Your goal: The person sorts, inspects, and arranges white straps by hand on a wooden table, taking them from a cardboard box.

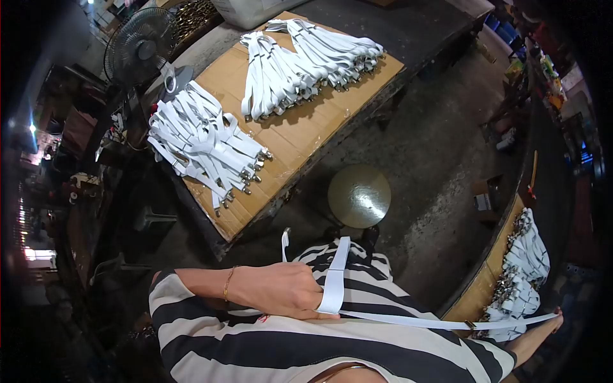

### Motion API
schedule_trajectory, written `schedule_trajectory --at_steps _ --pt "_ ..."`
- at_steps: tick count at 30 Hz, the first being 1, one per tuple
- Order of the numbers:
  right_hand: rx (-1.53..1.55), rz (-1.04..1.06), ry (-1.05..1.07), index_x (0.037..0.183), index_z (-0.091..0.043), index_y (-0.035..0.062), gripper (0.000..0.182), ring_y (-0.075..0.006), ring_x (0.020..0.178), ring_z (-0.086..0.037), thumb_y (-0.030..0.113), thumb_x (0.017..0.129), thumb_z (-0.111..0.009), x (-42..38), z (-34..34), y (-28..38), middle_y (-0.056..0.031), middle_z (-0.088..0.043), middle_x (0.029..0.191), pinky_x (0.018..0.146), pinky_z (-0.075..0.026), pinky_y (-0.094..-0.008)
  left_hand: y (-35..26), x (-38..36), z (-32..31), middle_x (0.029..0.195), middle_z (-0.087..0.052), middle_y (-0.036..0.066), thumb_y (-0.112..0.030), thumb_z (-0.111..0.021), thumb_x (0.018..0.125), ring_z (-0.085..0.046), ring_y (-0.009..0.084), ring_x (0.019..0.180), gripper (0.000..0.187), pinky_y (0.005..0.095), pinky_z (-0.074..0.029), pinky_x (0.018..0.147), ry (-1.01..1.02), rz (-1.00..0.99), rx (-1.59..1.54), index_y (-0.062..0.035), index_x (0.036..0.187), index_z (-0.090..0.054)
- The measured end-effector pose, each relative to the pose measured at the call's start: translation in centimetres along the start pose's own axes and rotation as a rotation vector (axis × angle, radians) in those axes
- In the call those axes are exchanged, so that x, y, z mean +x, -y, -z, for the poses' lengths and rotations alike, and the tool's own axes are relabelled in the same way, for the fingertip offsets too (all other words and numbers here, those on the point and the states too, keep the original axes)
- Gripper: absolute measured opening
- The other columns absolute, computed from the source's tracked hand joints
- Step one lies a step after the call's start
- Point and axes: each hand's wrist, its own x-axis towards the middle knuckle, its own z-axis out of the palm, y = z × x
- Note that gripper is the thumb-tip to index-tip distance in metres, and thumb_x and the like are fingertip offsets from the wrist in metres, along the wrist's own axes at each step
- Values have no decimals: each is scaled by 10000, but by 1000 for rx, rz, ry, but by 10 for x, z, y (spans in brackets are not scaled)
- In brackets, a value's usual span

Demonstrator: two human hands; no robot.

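A white strap (408, 321) is stretched across the front of the striped shirt. My left hand (290, 290) is closed on it near the middle of the body, and a flat strap end with a seam stands up beside the fingers. Another short piece with a metal clip (285, 241) sticks out beyond that hand. Far out at the right edge, my right hand (557, 319) pinches the other part of the strap. A small metal buckle (471, 325) sits along the stretched length. Part of the left fingers is hidden behind the strap.
On a table, cardboard (294, 143) bears bundles of white straps (204, 137) with metal clips. More straps (520, 274) lie on cardboard at the right. A round stool (359, 196) stands between. A fan (142, 48) is at the upper left.
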Motion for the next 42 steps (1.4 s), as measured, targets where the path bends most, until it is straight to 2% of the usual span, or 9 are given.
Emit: schedule_trajectory --at_steps 8,13,15,17,22,27,35,39,42 --pt "203 54 178 826 -596 33 91 -174 797 -590 99 838 -535 -40 -60 -6 -94 -620 800 743 -479 -293 15 32 -5 449 -445 137 -252 -601 853 -470 302 386 348 371 -377 383 60 -27 39 -6 635 -486" --pt "625 -13 616 830 -598 39 90 -160 814 -593 104 849 -539 -135 -198 -108 -89 -625 813 752 -477 -287 54 112 -12 496 -455 232 -358 -527 890 -464 389 467 493 420 -405 475 62 357 -99 70 649 -560" --pt "1389 -573 935 820 -575 65 36 -151 783 -591 74 818 -610 -204 -263 -161 -68 -606 793 758 -505 -330 73 143 -19 530 -494 250 -385 -517 889 -495 407 506 531 417 -438 542 32 387 -112 95 669 -572" --pt "1276 -954 506 881 -533 16 103 -176 822 -585 113 865 -564 -311 -273 -135 -84 -603 860 808 -500 -367 93 159 -25 556 -532 231 -388 -552 860 -551 397 548 501 416 -460 563 -57 324 108 74 672 -596" --pt "1271 -1664 947 955 -570 44 263 -231 885 -585 287 913 -478 -397 -289 -250 -91 -624 915 787 -486 -404 110 223 -4 566 -574 173 -435 -608 779 -609 336 578 461 397 -471 537 -89 492 554 8 657 -636" --pt "-408 -841 1565 838 -640 47 304 -186 585 -616 322 901 -526 -405 -299 -271 -88 -647 717 424 -416 -275 115 323 -14 532 -570 123 -527 -575 744 -601 281 527 514 347 -445 517 -77 413 876 -38 595 -628" --pt "624 112 1782 869 -631 -43 325 -104 740 -546 227 934 -461 -304 -365 23 -42 -624 759 683 -435 -263 128 423 -46 431 -462 44 -528 -562 761 -559 237 446 567 314 -406 425 47 57 823 14 919 -516" --pt "273 68 2505 926 -624 -47 635 -84 727 -515 539 907 -381 -299 -385 67 -17 -608 761 659 -439 -261 128 446 -49 433 -464 37 -493 -561 784 -547 224 425 568 324 -401 414 134 -101 845 35 987 -506" --pt "142 -29 2396 808 -622 17 591 -71 733 -522 566 882 -417 -314 -386 77 -1 -589 738 660 -444 -231 132 443 -48 472 -512 60 -468 -600 749 -561 240 448 572 337 -419 433 113 -114 795 43 991 -515"
